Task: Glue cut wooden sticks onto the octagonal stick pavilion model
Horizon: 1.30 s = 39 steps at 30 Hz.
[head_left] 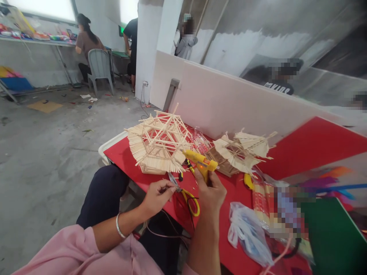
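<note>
My right hand [210, 193] grips a yellow glue gun [200, 163] by its handle, nozzle pointing left toward a stick-built roof model [159, 145] on the red table [309, 147]. My left hand [157, 196] is closed with fingertips pinched together just left of the yellow-handled scissors [186, 194]; whether it holds a thin stick I cannot tell. A silver bangle sits on my left wrist.
A second stick model [241, 151] lies right of the glue gun. A clear plastic bag [248, 235] and a packet of sticks [259, 198] lie at the near right. A white partition [229, 99] backs the table. People sit at desks far left.
</note>
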Available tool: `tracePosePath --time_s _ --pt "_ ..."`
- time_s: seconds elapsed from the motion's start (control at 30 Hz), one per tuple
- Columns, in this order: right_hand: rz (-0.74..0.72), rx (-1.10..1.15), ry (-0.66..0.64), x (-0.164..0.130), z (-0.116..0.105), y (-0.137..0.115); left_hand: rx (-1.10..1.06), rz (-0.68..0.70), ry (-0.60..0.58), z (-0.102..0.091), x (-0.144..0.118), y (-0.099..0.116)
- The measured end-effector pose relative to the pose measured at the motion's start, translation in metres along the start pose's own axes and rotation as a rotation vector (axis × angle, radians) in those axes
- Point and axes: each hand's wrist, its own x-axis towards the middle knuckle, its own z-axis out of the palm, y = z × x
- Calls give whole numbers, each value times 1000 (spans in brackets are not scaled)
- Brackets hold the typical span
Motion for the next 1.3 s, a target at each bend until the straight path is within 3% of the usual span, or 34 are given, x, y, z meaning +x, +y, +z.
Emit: tracePosePath --time_s 0.2,0.33,0.5,0.67,0.83,1.07,1.3 --pt "50 23 65 14 17 4 70 42 -5 0 -5 1" --pt "70 135 -38 28 32 4 135 72 -18 -1 -7 3" --pt "53 223 -122 16 18 -1 205 61 -16 4 -7 1" --pt "158 395 -129 11 -1 2 225 63 -39 17 -6 0" --pt "162 429 -49 26 11 3 231 103 -18 22 -2 3" --pt "181 554 -95 19 17 -7 258 119 18 23 -1 5" --pt "142 446 -117 32 34 1 258 75 12 28 -4 1"
